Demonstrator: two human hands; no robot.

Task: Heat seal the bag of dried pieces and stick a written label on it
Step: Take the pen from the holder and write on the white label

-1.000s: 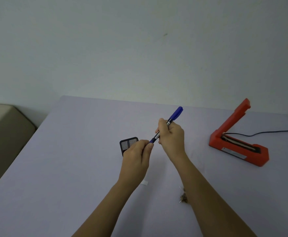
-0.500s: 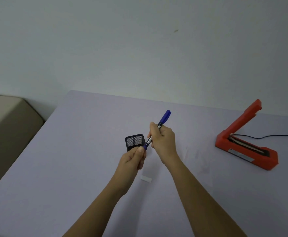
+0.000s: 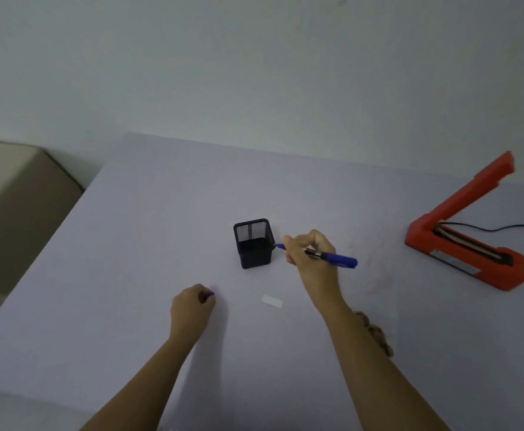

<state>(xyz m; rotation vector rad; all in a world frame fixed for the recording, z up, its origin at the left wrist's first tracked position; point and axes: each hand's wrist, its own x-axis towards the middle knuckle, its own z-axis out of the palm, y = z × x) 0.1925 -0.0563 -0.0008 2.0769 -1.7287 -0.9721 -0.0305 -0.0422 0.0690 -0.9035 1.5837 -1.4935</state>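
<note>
While the right hand point(image 3: 312, 256) is gripping a blue pen point(image 3: 338, 259) in curled fingers, tip pointing at a square black mesh pen holder point(image 3: 254, 247), the bag of dried pieces point(image 3: 378, 335) is lying on the table point(image 3: 130, 275) against the right forearm, partly hidden; only brown, lumpy contents are showing. The left hand point(image 3: 190, 307) is pinching a small blue cap point(image 3: 209, 294). A white rectangular label point(image 3: 272, 301) is lying flat between the hands. A red heat sealer point(image 3: 465, 253), arm raised, is sitting well to the right, its black cord point(image 3: 503, 227) trailing off. The tabletop is showing pale and matte before a plain wall.
</note>
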